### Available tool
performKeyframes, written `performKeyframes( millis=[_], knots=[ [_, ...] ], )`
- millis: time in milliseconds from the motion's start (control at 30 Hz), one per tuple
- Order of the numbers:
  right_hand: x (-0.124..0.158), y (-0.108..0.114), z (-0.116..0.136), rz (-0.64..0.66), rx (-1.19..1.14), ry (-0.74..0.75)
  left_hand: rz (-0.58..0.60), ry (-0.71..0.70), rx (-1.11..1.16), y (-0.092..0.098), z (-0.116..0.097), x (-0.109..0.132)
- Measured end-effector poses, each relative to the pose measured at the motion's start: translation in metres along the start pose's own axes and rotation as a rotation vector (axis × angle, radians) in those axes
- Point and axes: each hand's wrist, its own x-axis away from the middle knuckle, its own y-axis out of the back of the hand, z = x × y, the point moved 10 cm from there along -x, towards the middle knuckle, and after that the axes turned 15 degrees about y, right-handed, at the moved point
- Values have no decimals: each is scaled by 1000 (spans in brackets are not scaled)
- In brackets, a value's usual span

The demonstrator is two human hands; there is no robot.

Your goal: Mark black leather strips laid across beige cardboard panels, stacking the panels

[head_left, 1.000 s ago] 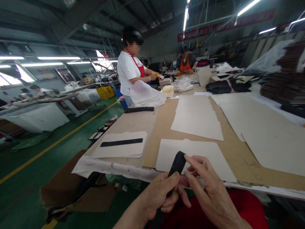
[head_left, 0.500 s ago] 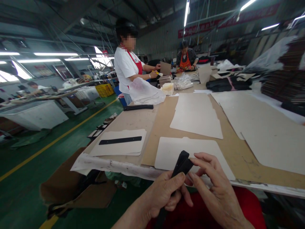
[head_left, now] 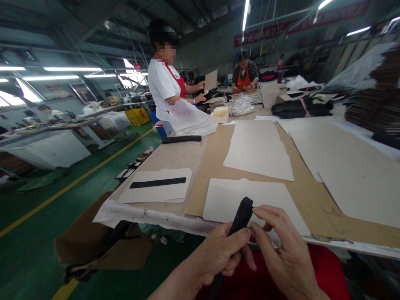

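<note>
My left hand (head_left: 220, 252) is wrapped around a small bundle of black strips (head_left: 242, 214), its thumb lying across their face. The bundle slants upward, with its top end over the table's front edge and its lower end hanging below my fist. My right hand (head_left: 281, 243) is curled at the right edge of the bundle, index fingertip and thumb tip on it near the top. How many strips are in the bundle is hidden. Just behind lies a pale board (head_left: 250, 196) with rounded corners. To the left, a single black strip (head_left: 158, 182) rests on stacked pale boards (head_left: 178, 193).
More pale boards (head_left: 258, 150) and larger sheets (head_left: 353, 175) cover the right side of the table (head_left: 200, 166). Black strips (head_left: 181, 139) lie by a white plastic sheet (head_left: 193, 118). Across the table a co-worker (head_left: 164, 83) holds a board. An open carton (head_left: 103, 250) sits below, left.
The black strips, fanned apart at the top before, now lie together in one aligned bundle. My right fingertips have shifted slightly along their edge. The co-worker's board has moved a little left and up.
</note>
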Motion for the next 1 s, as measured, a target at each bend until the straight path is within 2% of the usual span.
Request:
performKeyframes(
  millis=[400,800,1000],
  knots=[
    [-2,0,-14,97,1,-44,30,13,-102,-6,6,-3],
    [0,6,-10,56,6,12,36,2,18,-5,8,-8],
    [2,3,-13,62,-13,-3,-39,5,-23,-5,4,-6]
  ],
)
